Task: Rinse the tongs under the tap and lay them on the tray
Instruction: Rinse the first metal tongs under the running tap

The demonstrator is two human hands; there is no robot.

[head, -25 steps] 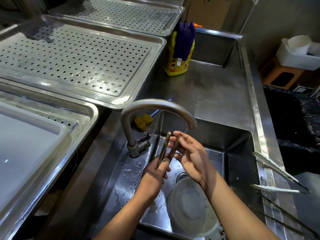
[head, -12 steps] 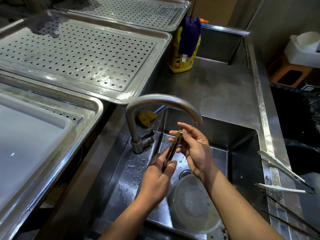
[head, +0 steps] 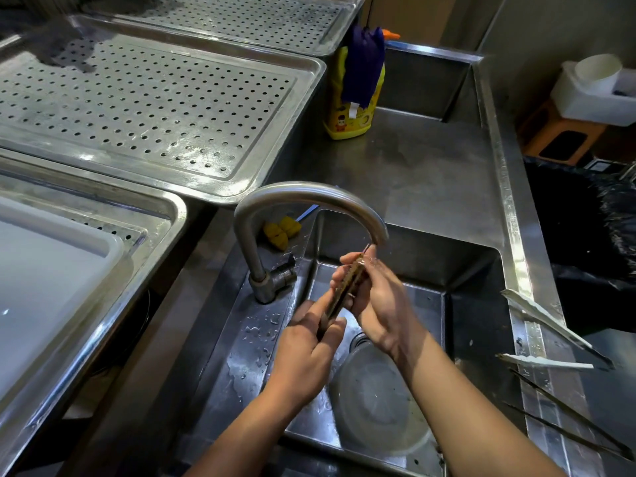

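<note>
- One pair of tongs (head: 345, 287), brownish metal, is held over the sink (head: 413, 266). Its two arms are pressed together, and it tilts so that the upper tip sits just under the mouth of the tap (head: 299, 196).
- Two hands hold that one pair. The left hand (head: 306, 352) is clenched round the lower end, and the right hand (head: 378, 304) has its fingers curled round the upper half.
- There is one curved steel tap. Whether water is running from it cannot be told.
- Three steel trays lie left of the sink, and none of them touches the tongs:
  - the near perforated tray (head: 155, 108);
  - the far perforated tray (head: 223, 15) behind it;
  - a third tray (head: 161, 215) at lower left, which holds one white plastic bin (head: 51, 270).
- Two more pairs lie on the ledge right of the sink: the pale tongs (head: 550, 333) with their arms spread, and the thin dark tongs (head: 571, 425) nearer the bottom edge.
- One clear bowl (head: 378, 411) sits on the sink floor, beside the drain and partly under the right forearm.
- One yellow detergent bottle (head: 347, 111) stands upright on the counter behind the sink, with one purple cloth (head: 363, 74) draped over its top.
- One yellow sponge (head: 282, 230) lies just behind the tap's base.
- One black bin bag (head: 585, 256) is at far right, and one white container (head: 592, 94) sits beyond it.
</note>
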